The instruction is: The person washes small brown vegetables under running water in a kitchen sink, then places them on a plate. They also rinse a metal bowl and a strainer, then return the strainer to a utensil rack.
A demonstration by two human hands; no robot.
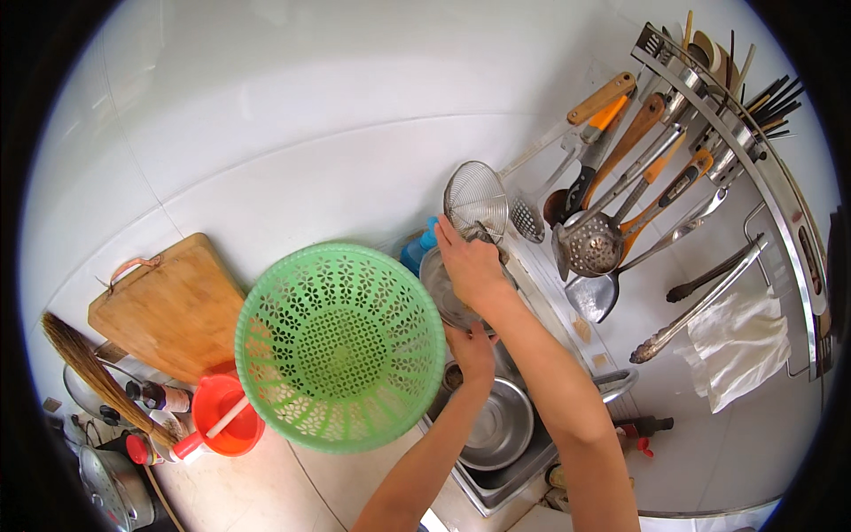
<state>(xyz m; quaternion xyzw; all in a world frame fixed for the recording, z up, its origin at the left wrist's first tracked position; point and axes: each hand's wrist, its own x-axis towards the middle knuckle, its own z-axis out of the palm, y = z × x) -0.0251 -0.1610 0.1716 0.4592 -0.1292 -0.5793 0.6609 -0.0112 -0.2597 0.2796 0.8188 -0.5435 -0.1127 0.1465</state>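
Note:
My right hand (472,269) reaches over a metal bowl (435,289) at the back of the sink, its fingers extended beside a blue bottle (420,249). My left hand (471,352) is at the bowl's near rim and appears to grip it; the fingers are partly hidden. A round wire strainer (475,199) leans against the wall just beyond my right hand. Nearer to me, a second steel bowl (502,429) rests in the sink (488,499) beside my left forearm. A green plastic basket (339,439) with flower-shaped holes stands on the counter to the left of my hands.
A wooden cutting board (169,309), a red plastic dipper (229,425), a straw brush (86,362) and a lidded pot (116,489) are at left. Ladles, spatulas and tongs (698,299) hang from a metal rack (731,143) at right, near a white cloth (738,346). The faucet (615,382) adjoins my right forearm.

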